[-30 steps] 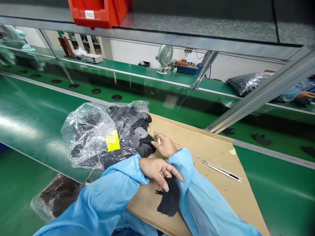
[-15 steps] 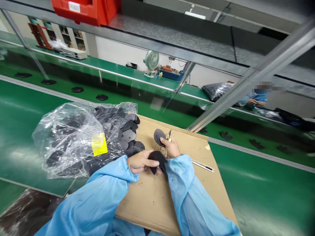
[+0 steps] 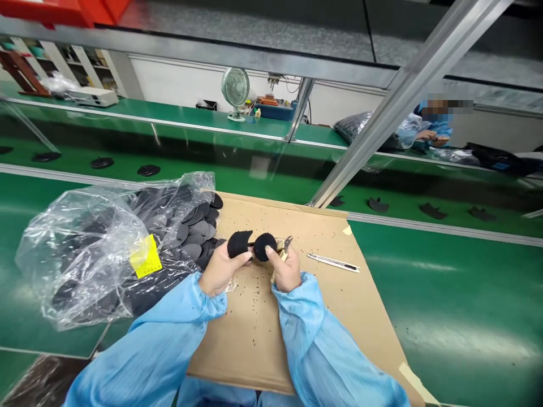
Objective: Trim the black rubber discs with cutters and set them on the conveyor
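My left hand (image 3: 218,270) is closed on a stack of black flat rubber pieces (image 3: 238,243), held upright over a brown cardboard sheet (image 3: 305,316). My right hand (image 3: 285,269) pinches one round black piece (image 3: 264,246) beside that stack and also grips small metal nippers (image 3: 285,247), whose tip sticks out to the right. Both hands wear light blue sleeves. Just left of my hands lies an open clear plastic bag (image 3: 97,243) full of the same black pieces, with a yellow label on it.
A thin metal tool (image 3: 334,263) lies on the cardboard, right of my hands. Black crumbs dot the cardboard. Green conveyor belts (image 3: 466,305) run around it; black pieces (image 3: 148,169) ride the far belt. A slanted metal post (image 3: 382,107) rises ahead. Another person (image 3: 428,130) works at far right.
My hands uncrossed and rose from the cardboard. The left lifted the black stack, the right picked one piece from the bag's mouth and brought it beside the stack. The view shifted right.
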Demonstrator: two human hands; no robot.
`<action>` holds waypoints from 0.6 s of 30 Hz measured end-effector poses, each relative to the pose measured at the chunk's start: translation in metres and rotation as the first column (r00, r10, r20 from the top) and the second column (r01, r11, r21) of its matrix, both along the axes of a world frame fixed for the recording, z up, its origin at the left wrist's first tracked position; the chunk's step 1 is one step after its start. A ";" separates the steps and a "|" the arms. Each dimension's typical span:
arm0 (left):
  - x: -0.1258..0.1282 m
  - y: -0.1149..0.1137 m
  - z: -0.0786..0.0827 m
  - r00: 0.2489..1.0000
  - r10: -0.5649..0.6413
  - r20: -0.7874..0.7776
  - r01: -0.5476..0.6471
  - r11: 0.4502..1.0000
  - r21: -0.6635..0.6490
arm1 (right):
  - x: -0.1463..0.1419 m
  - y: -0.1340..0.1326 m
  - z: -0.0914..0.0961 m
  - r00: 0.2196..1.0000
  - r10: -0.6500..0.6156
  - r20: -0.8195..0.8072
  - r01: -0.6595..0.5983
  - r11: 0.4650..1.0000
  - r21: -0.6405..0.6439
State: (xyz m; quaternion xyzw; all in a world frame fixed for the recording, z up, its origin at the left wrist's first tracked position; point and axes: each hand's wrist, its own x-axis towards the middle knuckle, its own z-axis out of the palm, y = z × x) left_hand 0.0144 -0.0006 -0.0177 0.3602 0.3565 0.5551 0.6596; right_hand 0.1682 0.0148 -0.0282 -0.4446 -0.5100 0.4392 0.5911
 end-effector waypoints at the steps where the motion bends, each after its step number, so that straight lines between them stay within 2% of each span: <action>1: 0.001 0.000 -0.001 0.999 0.026 -0.043 -0.024 0.999 0.041 | -0.002 -0.001 -0.001 0.999 0.021 0.029 -0.021 1.000 0.008; 3: 0.002 -0.001 -0.002 0.989 0.094 -0.117 -0.083 0.992 0.098 | -0.005 -0.004 -0.001 0.992 0.060 0.107 -0.063 0.998 0.027; 5: 0.001 -0.001 -0.002 0.975 0.136 -0.176 -0.119 0.988 0.100 | -0.006 -0.007 0.001 0.982 0.096 0.161 -0.105 0.993 0.052; 9: -0.002 0.000 -0.004 0.967 0.112 -0.231 -0.096 0.992 0.082 | -0.003 -0.009 0.012 0.975 0.056 0.216 -0.077 0.993 0.089; 12: -0.002 0.001 -0.005 0.975 0.101 -0.200 -0.099 0.995 0.017 | 0.002 -0.007 0.016 0.965 0.079 0.250 -0.094 0.994 0.048; 15: 0.000 0.003 -0.003 0.993 0.102 -0.062 -0.104 0.994 -0.027 | 0.003 -0.004 0.014 0.992 0.071 0.100 -0.067 0.997 -0.044; 18: 0.001 0.002 0.001 0.999 0.044 0.028 -0.045 0.998 0.037 | -0.003 -0.003 0.009 0.989 -0.052 -0.137 0.035 0.992 -0.123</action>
